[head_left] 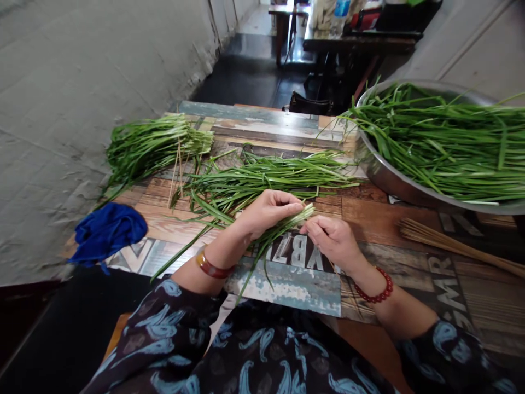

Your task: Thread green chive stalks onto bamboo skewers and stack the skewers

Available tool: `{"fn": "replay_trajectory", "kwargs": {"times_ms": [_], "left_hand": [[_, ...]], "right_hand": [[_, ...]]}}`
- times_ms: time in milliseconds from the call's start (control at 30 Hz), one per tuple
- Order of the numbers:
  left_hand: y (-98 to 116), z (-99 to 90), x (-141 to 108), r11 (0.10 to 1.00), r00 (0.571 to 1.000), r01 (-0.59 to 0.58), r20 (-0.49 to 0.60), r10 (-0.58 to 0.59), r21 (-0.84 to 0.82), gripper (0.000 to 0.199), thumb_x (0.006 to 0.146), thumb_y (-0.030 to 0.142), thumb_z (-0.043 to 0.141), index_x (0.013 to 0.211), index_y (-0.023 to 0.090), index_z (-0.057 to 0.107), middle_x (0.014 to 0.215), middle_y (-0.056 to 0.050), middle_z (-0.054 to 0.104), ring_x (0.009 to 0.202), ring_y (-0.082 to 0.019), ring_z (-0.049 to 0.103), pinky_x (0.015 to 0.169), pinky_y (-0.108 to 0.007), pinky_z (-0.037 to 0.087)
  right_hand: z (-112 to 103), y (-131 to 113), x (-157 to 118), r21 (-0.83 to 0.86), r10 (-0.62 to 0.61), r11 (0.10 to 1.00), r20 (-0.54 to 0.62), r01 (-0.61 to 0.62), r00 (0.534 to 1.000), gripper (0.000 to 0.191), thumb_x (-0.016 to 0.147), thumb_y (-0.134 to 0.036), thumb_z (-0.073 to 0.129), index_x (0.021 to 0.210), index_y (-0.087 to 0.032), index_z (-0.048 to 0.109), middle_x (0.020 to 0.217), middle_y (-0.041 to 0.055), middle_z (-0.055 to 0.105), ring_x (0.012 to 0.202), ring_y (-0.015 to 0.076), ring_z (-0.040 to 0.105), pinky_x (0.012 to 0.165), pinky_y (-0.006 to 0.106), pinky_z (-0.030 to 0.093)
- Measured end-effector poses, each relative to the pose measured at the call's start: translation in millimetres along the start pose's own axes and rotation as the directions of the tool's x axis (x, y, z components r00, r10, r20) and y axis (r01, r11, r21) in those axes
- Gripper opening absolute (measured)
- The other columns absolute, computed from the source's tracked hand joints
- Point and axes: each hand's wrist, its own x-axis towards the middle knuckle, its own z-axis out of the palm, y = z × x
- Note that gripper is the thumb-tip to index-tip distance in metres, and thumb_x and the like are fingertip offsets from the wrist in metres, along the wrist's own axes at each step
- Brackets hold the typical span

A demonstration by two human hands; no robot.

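Note:
My left hand (273, 210) is closed round a small bunch of green stalks (293, 220), whose pale cut ends point right and whose leaves hang toward the table's front edge. Just right of those ends is my right hand (330, 238), its fingers curled together; what they hold, if anything, is too small to make out. A loose pile of long green leaves (283, 174) lies behind my hands. Farther left rests a stack of bundled greens (156, 143), pale ends to the right, with thin sticks (175, 175) beside it.
A large metal basin (383, 169) heaped with greens stands at the right. Below it lies a sheaf of thin brown sticks (455, 243). A blue cloth (109, 230) sits at the table's left edge, near the grey wall. Another table (361, 42) holds a bottle (339, 16).

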Motion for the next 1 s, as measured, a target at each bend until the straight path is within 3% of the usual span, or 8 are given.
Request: {"fn": "replay_trajectory", "kwargs": {"times_ms": [233,433,600,1000], "left_hand": [[-5,-2.2,3,0.999,0.994,-0.023,-0.109,0.020,-0.032,0.027,0.070,0.038,0.078,0.076,0.012,0.072,0.072,-0.002,0.068,0.063,-0.010,0.056,0.062,-0.022,0.043],[-7,-2.7,3,0.999,0.988,-0.037,-0.155,0.031,-0.036,0.026,0.069,0.035,0.079,0.072,0.013,0.065,0.068,0.001,0.063,0.060,-0.008,0.052,0.059,-0.020,0.040],[-7,-4.9,3,1.000,0.993,0.001,-0.119,-0.005,-0.031,0.026,0.068,0.033,0.080,0.071,0.012,0.064,0.067,0.001,0.060,0.060,-0.008,0.050,0.057,-0.020,0.038],[-8,-3.8,5,0.999,0.999,0.037,-0.034,-0.037,-0.022,0.028,0.068,0.035,0.079,0.062,0.011,0.065,0.064,0.000,0.057,0.059,-0.008,0.047,0.057,-0.021,0.035]], "right_hand": [[-1,-6,3,-0.052,-0.025,0.998,-0.007,0.025,1.000,0.034,0.095,-0.032,0.047,0.075,-0.017,0.069,0.052,-0.0029,0.056,0.044,0.0081,0.047,0.049,0.021,0.038],[-1,-6,3,-0.101,-0.074,0.992,-0.017,0.072,0.997,0.032,0.094,-0.026,0.048,0.073,-0.017,0.069,0.056,-0.0016,0.062,0.050,0.0090,0.054,0.055,0.021,0.041],[1,-3,2,-0.116,-0.125,0.986,-0.044,0.119,0.991,0.031,0.094,-0.025,0.049,0.071,-0.018,0.068,0.065,0.0010,0.069,0.060,0.0111,0.062,0.061,0.021,0.045],[11,-1,-1,-0.156,-0.195,0.972,-0.136,0.173,0.971,0.032,0.096,-0.024,0.048,0.072,-0.019,0.068,0.069,0.0029,0.072,0.065,0.0138,0.067,0.064,0.024,0.048]]}}
